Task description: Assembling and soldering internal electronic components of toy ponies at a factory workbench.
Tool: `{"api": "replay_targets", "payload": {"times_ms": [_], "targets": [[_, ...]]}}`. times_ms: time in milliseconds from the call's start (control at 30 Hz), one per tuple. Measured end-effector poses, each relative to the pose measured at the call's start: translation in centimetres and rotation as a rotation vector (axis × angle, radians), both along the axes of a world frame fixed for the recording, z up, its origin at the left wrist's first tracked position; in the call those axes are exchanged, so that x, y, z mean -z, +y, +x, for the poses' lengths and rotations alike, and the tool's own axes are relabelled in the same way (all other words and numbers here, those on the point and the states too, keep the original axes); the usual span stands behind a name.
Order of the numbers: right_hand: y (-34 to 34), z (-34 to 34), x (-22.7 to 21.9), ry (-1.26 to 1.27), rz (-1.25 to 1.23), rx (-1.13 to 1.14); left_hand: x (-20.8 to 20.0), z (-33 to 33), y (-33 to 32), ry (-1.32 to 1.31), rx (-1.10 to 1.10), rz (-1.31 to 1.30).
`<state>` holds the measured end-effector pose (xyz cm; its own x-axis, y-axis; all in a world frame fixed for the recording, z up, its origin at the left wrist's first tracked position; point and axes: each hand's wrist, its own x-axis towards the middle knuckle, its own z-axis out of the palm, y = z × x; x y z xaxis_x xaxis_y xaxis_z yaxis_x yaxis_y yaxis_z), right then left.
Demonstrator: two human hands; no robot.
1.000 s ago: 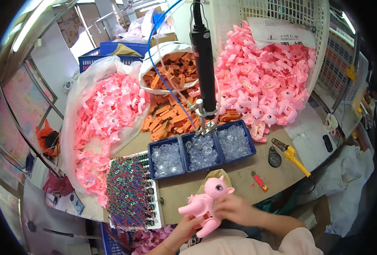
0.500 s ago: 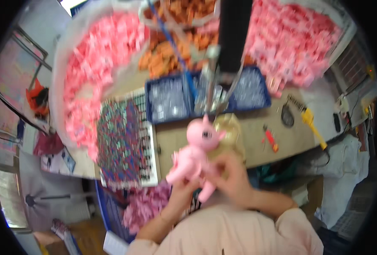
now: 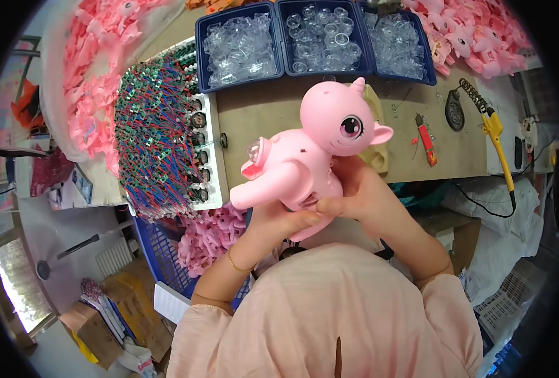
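Observation:
A pink toy unicorn (image 3: 301, 151) is held up between both hands, just above the near edge of the bench. Its head with a horn and a large eye points to the upper right, and a small clear dome (image 3: 254, 151) sits at its rear. My left hand (image 3: 281, 217) grips it from below, thumb on the underside. My right hand (image 3: 353, 192) wraps its lower right side, thumb near the other thumb at an opening in the belly. Some fingers of both hands are hidden behind the toy. Behind it lies a yellowish moulded block (image 3: 377, 160), partly covered.
Blue bins (image 3: 239, 80) of clear plastic parts line the back. A white tray of wired circuit boards (image 3: 160, 132) stands left. Pink shell parts (image 3: 94, 82) lie beyond it. A red-handled cutter (image 3: 426, 143) and yellow soldering iron (image 3: 493, 132) lie right. A blue basket (image 3: 160, 252) sits below.
The unicorn and both hands have come up closer and now look larger. The view has tilted downward, so the bins sit higher in it. Both hands still hold the toy.

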<state>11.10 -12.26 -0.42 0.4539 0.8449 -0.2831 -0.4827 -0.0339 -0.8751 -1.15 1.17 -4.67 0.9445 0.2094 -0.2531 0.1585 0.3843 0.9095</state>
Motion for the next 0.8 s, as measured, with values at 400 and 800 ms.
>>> {"api": "replay_targets", "payload": {"times_ms": [400,800], "targets": [[-0.1,0.1,0.0,-1.043,-0.012,0.311,-1.6,3.0,-1.0,-0.102,-0.123,0.021],[0.1,0.9,-0.7,0.202,0.035,0.054,-1.4,3.1,-0.3,-0.119,-0.048,0.290]]}}
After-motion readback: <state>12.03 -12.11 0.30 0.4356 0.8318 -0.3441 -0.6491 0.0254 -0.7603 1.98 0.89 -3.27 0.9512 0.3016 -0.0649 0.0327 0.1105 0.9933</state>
